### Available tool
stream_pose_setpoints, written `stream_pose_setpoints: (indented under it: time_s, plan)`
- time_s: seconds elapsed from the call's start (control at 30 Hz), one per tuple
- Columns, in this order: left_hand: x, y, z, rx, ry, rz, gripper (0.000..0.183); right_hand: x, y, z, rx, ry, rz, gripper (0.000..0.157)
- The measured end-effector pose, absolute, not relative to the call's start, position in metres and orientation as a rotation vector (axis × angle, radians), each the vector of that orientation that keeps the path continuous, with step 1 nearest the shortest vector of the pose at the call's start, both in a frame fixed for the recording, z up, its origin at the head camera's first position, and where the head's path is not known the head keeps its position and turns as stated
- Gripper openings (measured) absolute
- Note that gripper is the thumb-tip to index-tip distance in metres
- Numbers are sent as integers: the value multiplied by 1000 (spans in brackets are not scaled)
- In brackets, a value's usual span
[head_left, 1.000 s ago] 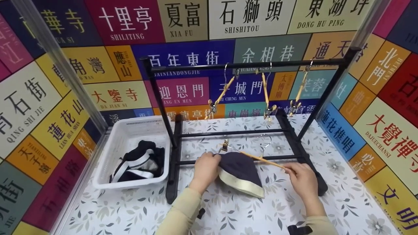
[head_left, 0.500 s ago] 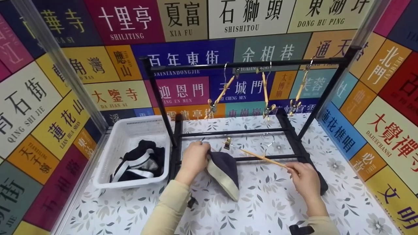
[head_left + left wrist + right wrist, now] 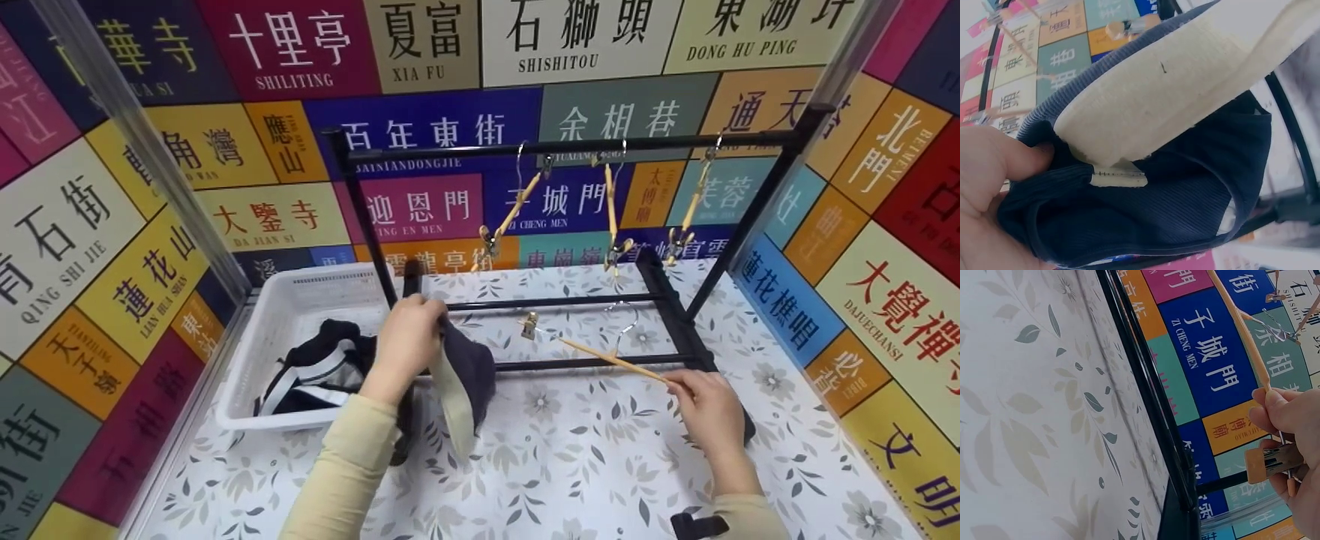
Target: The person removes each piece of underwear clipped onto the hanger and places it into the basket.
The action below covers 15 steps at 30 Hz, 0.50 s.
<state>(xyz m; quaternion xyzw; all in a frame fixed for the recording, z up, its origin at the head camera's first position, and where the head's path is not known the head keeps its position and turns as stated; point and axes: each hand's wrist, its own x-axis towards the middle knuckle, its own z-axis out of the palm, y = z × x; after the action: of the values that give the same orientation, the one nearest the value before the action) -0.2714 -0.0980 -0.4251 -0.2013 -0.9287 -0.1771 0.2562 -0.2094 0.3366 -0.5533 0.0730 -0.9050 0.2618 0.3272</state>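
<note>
My left hand grips a dark navy hat with a cream brim, beside the basket's right side. In the left wrist view, the thumb pinches the hat's edge. Its ribbed dark fabric and cream brim hang from the hand. My right hand holds one end of a wooden clip hanger, tilted over the rack's lower bar. At its far end a metal clip grips nothing. In the right wrist view, thumb and fingers pinch the hanger bar next to the near clip.
A black rack stands ahead, with 3 clip hangers on its top bar. To the left is a white basket with black, white and grey clothing. A floral cloth covers the table. Sign-printed panels surround it.
My left hand has carried the hat left and slightly up, off the hanger's left end and towards the basket. The hanger and right hand have shifted only slightly right.
</note>
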Motion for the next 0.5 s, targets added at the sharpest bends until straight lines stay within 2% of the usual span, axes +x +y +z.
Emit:
stream_pose_setpoints:
  time_s: [0.5]
  plan:
    - [-274,-157,-388,-412,-2459,-572,14,-205,352,-544,79,-2433,691,13]
